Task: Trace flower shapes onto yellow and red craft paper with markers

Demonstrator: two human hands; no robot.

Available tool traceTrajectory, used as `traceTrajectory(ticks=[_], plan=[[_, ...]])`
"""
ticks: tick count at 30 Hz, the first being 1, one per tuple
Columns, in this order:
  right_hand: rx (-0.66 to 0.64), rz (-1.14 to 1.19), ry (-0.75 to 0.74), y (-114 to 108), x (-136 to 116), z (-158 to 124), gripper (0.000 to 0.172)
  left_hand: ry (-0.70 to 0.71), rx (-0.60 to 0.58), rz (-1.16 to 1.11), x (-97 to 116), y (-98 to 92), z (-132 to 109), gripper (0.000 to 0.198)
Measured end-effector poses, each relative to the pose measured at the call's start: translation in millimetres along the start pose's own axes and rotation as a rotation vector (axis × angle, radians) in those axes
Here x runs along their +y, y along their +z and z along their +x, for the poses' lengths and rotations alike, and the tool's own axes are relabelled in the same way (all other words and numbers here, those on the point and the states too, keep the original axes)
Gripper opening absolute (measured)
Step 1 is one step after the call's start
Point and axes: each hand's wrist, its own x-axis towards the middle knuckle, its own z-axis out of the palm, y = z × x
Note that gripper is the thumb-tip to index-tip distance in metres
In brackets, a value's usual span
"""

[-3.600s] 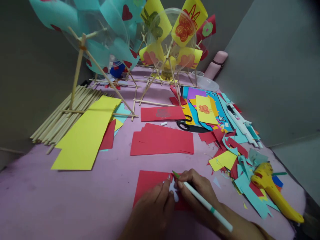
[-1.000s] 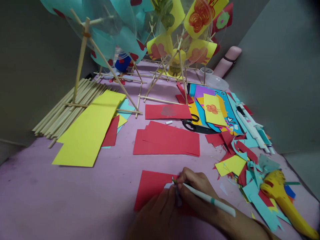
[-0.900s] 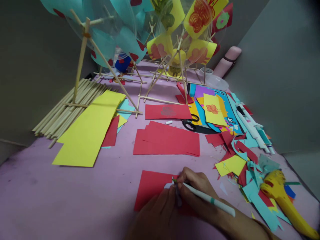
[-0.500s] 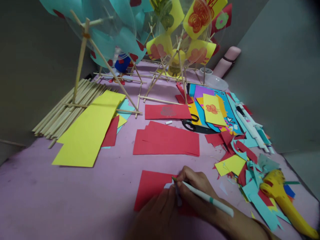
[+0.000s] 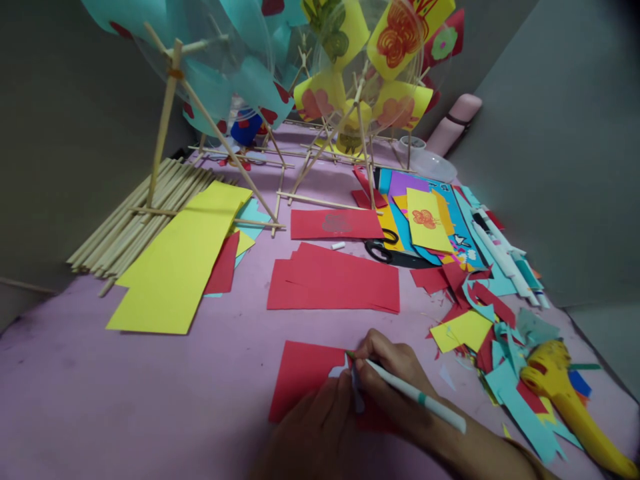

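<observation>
A red paper rectangle (image 5: 300, 377) lies flat on the table near me. On it sits a pale cut-out paper piece (image 5: 339, 368), partly hidden under my fingers. My left hand (image 5: 315, 427) rests over both with its fingers stretched out, pressing them down. Pinched in my right hand (image 5: 393, 373) is a white felt-tip pen (image 5: 420, 398) with a green band and a green tip. The pen tip touches the red paper close by the edge of the cut-out.
Red sheets (image 5: 335, 277) lie beyond, with yellow strips (image 5: 175, 260) and wooden sticks (image 5: 135, 213) at left. Scissors (image 5: 381, 248), paper scraps (image 5: 465, 327) and a yellow glue gun (image 5: 565, 393) lie right. Stick-framed pinwheels (image 5: 357, 100) stand behind.
The pen tip has shifted slightly right and up along the cut-out's edge, with my right hand moving along. My left hand stays in place.
</observation>
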Motion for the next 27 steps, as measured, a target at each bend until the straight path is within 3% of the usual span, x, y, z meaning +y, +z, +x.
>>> traceTrajectory(ticks=[7, 10, 15, 20, 27], plan=[[0.050, 0.072, 0.018, 2, 6, -3, 0.012, 0.060, -0.020, 0.025, -4, -2.9, 0, 0.038], [-0.001, 0.142, -0.032, 2, 11, -7, 0.011, 0.052, -0.026, 0.014, -2, -1.2, -1, 0.036], [-0.080, 0.131, -0.080, 2, 10, -7, 0.012, 0.009, 0.085, 0.014, 2, 4.8, -2, 0.038], [-0.062, 0.072, -0.102, 2, 7, -4, 0.013, 0.042, -0.022, -0.001, -1, -2.3, -1, 0.035], [-0.078, 0.053, -0.123, 2, 9, -4, 0.013, 0.042, -0.026, -0.005, -2, -2.5, 0, 0.038]])
